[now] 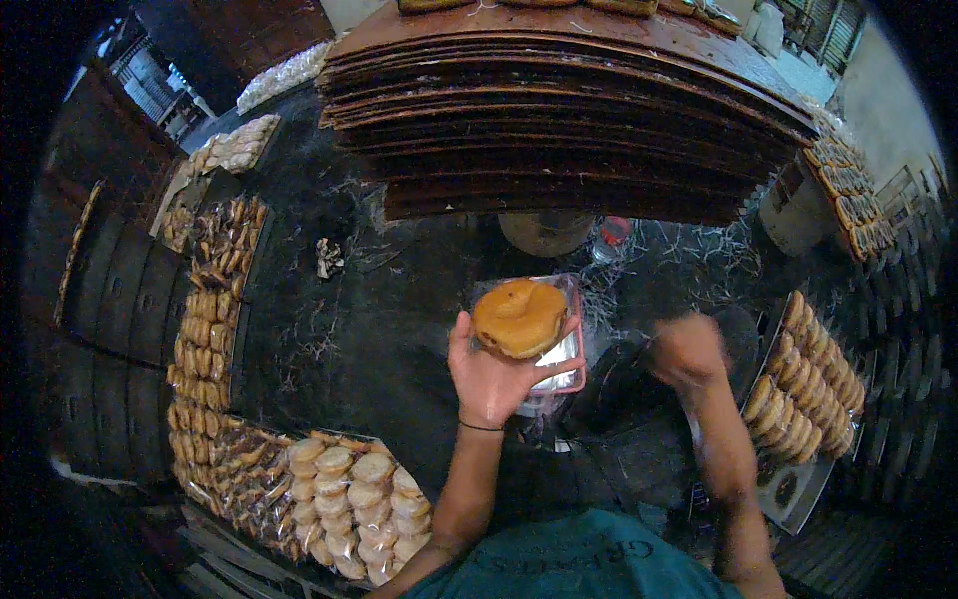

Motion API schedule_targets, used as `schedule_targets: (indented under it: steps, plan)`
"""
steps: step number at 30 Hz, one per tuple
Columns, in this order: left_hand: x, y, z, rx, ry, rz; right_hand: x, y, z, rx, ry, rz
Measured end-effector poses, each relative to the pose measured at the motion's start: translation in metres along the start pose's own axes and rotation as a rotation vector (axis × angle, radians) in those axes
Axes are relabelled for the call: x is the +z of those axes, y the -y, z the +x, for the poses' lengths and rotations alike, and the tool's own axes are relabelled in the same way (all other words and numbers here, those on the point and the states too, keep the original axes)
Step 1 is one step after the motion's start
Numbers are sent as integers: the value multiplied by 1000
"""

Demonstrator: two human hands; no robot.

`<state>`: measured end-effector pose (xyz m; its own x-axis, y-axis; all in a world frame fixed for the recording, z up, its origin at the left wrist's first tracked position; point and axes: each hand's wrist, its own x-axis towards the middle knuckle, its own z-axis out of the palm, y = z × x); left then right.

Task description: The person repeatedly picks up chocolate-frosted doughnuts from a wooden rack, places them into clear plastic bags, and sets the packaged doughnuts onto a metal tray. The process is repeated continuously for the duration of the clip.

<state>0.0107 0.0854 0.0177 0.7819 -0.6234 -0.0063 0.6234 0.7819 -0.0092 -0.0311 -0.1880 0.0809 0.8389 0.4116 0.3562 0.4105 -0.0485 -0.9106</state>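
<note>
The bun (519,319) rests unclamped on the left hand (489,384), fingers apart, above the left edge of the pink tray (580,367), so tilting could drop it; the right hand (689,349) is too blurred to tell.

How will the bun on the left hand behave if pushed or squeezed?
The bun probably gives when squeezed; its puffy top shows a crease. Pushed, it might slide off, since it sits on the open left hand.
</note>
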Motion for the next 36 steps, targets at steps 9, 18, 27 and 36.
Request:
schedule_targets:
  steps: [9, 18, 27, 36]
  plan:
    - [33, 17, -12, -39, -31, 70, 70, 5, 41, -395, -175, -758]
    - [9, 25, -20, 447, -455, 606, 83, -2, 61, -148, -417, -105]
    - [41, 24, -29, 902, -65, 1409, 80, 29, 26, -239, -520, -126]
    - [9, 34, -18, 686, -298, 1349, 59, -19, -19, 159, -591, 67]
